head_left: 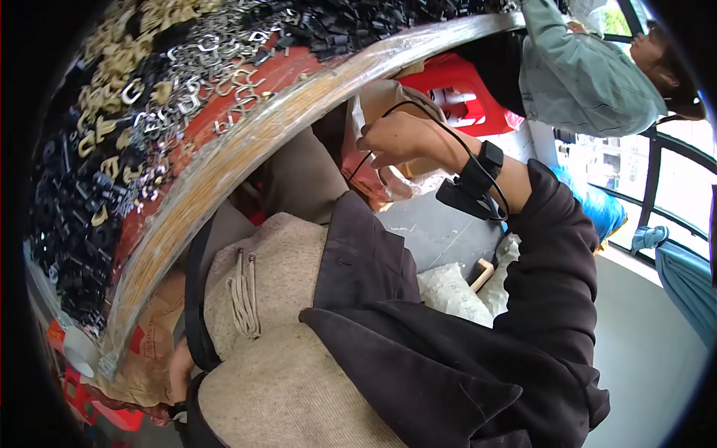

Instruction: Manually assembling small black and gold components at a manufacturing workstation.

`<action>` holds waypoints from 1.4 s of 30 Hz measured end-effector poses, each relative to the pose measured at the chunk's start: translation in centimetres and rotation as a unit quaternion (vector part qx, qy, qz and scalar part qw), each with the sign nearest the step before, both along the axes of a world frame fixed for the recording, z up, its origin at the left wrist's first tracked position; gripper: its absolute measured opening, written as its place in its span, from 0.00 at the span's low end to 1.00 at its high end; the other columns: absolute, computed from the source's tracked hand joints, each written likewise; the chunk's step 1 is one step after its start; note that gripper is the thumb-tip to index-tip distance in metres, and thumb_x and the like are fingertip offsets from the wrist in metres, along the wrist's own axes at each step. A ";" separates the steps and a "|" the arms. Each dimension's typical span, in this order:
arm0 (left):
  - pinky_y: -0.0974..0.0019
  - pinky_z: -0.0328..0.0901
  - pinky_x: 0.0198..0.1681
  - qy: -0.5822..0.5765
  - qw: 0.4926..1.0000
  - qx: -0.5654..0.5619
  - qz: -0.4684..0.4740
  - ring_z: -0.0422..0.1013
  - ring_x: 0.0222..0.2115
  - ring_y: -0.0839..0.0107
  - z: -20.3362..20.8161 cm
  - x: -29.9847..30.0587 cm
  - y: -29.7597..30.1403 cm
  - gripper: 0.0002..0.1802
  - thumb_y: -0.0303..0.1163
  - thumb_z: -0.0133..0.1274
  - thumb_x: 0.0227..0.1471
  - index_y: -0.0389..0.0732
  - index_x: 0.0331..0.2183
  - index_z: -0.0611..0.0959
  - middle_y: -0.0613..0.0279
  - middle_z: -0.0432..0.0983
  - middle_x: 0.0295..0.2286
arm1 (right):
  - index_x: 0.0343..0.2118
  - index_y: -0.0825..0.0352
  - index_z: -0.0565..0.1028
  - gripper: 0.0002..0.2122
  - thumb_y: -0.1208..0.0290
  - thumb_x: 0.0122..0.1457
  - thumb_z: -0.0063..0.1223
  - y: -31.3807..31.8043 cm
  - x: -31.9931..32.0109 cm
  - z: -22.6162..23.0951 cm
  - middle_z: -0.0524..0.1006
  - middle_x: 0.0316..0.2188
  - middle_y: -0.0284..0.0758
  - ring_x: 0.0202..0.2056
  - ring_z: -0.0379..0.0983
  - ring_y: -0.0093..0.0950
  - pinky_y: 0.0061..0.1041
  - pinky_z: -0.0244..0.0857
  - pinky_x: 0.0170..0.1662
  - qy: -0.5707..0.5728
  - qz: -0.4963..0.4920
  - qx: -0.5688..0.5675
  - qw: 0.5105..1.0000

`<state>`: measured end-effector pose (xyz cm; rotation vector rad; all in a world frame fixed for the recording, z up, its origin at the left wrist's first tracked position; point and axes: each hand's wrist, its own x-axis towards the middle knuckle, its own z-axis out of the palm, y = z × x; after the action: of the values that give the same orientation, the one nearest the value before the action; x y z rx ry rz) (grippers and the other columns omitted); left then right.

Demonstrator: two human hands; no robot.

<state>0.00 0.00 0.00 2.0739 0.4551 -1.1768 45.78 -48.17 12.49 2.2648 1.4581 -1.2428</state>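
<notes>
My right hand (403,140) reaches out below the table edge, over an open bag (362,168) with red and white on it. Its fingers are bent and close together; whatever they hold, if anything, is hidden. A black strapped device (478,175) with a thin cable sits on that wrist. At the lower left, part of my left hand (179,372) shows beside a brown paper sack (153,343). Its fingers cannot be made out. Loose metal hooks and clips (187,93) lie heaped on the red table top (287,69).
The curved, plastic-wrapped wooden table edge (246,142) runs close in front of me. Black fittings (82,239) and tan clips (108,63) cover more of the table. A red stool (478,93) and a co-worker's sleeve (571,75) are far right. White sacks (452,291) stand on the floor.
</notes>
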 end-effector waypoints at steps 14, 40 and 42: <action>0.68 0.62 0.35 -0.265 0.959 -0.097 -0.034 0.69 0.32 0.56 15.1 18.1 -10.6 0.16 0.29 0.45 0.46 0.33 0.39 0.72 0.50 0.72 0.30 | 0.41 0.68 0.70 0.18 0.59 0.53 0.49 2.8 1.7 3.4 0.75 0.30 0.32 0.31 0.70 0.22 0.20 0.64 0.36 0.218 -0.371 0.218 0.876; 0.68 0.62 0.42 -0.286 0.909 -0.135 -0.273 0.65 0.41 0.72 17.4 35.7 -28.5 0.31 0.26 0.49 0.45 0.39 0.52 0.60 0.58 0.63 0.46 | 0.28 0.65 0.73 0.05 0.70 0.50 0.50 4.2 -2.8 5.8 0.72 0.19 0.28 0.21 0.67 0.17 0.16 0.58 0.22 0.285 -0.611 0.582 0.454; 0.68 0.62 0.43 -0.304 0.904 -0.088 -0.288 0.65 0.41 0.72 16.4 38.0 -27.4 0.31 0.26 0.49 0.45 0.39 0.52 0.60 0.58 0.64 0.46 | 0.26 0.67 0.73 0.06 0.70 0.50 0.50 6.0 -5.6 7.3 0.72 0.19 0.29 0.21 0.67 0.18 0.17 0.59 0.23 0.289 -0.541 0.559 0.558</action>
<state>37.99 -27.45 16.36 2.3295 -0.5772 -0.7488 40.13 -42.12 19.77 4.4489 0.8666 -1.6338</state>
